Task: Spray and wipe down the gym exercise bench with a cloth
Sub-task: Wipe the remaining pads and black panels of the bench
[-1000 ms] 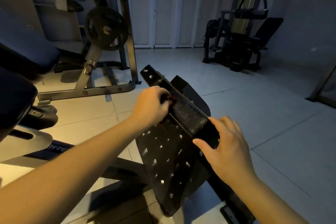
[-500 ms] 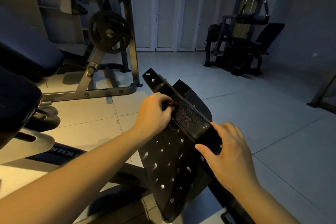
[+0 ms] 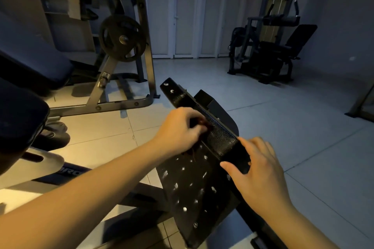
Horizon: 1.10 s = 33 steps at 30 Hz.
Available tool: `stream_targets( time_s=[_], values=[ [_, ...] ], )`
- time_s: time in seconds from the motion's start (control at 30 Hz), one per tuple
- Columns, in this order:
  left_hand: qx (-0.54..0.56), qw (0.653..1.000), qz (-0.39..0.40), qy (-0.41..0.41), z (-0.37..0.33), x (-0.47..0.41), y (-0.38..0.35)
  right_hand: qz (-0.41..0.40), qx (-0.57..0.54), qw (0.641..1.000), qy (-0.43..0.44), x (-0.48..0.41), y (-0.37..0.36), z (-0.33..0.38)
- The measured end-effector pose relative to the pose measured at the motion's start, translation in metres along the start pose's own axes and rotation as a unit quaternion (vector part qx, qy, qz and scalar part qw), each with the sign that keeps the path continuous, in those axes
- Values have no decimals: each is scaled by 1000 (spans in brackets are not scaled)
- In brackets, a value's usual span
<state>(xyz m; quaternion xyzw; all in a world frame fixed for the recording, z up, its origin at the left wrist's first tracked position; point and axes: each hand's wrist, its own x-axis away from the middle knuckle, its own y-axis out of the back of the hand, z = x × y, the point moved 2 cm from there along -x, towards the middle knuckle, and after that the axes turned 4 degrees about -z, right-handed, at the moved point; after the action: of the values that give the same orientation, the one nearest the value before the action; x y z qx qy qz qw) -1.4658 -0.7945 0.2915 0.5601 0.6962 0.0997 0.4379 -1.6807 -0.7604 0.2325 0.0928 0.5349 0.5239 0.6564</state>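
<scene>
Left hand (image 3: 178,129) bunched round a small dark reddish cloth (image 3: 199,125), pressing it to the tilted black textured bench pad (image 3: 220,140); right hand (image 3: 261,172) rests nearly straight-fingered on the pad's near end, so wiping looks under way, and the next stroke probably needs to sweep down across the white spray flecks (image 3: 183,169).

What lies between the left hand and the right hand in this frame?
Head view: only a stretch of the black pad, its textured top edge, separates the left hand, gripping a dark cloth, from the right hand resting on that edge.
</scene>
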Motion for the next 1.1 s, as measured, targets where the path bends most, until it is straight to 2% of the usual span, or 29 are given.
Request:
stream_targets(
  time_s=[0.07, 0.13, 0.23, 0.33, 0.43, 0.57, 0.67, 0.7, 0.87, 0.93, 1.0, 1.1],
  values=[
    [14, 996, 57, -64, -16, 25, -4, -1, 1, 1000, -3, 0, -1, -1],
    [-23, 995, 38, -90, -15, 23, -5, 0, 0, 1000, -4, 0, -1, -2],
    [-114, 992, -52, -34, 5, -17, -7, -2, 2, 1000, -3, -1, 0, -1],
    [-120, 987, -97, 36, 20, -46, -4, 1, 6, 1000, -1, 1, 1, -1],
    [-95, 990, -106, 0, 5, -23, -9, -2, 4, 1000, 0, 1, 1, 1],
    [22, 996, -33, -76, -24, 32, -13, -12, -1, 1000, 0, 1, -1, 1],
    [-5, 990, 18, -143, -37, 50, -15, -10, -2, 1000, 1, -1, -1, 0],
    [-11, 990, 16, -138, -35, 44, -15, -9, -3, 1000, 2, -1, 0, 0],
    [0, 998, -44, 36, -8, -7, -3, -4, 1, 1000, 3, 0, 2, 2],
    [39, 999, -3, 29, -14, 0, -5, -6, 6, 1000, 5, 1, 3, 3],
    [55, 997, 54, -17, -27, 22, -8, -11, 9, 1000, 3, 0, 4, 4],
    [5, 997, 47, -64, -30, 35, -9, -19, 10, 1000, 2, 1, 2, 4]
  ],
)
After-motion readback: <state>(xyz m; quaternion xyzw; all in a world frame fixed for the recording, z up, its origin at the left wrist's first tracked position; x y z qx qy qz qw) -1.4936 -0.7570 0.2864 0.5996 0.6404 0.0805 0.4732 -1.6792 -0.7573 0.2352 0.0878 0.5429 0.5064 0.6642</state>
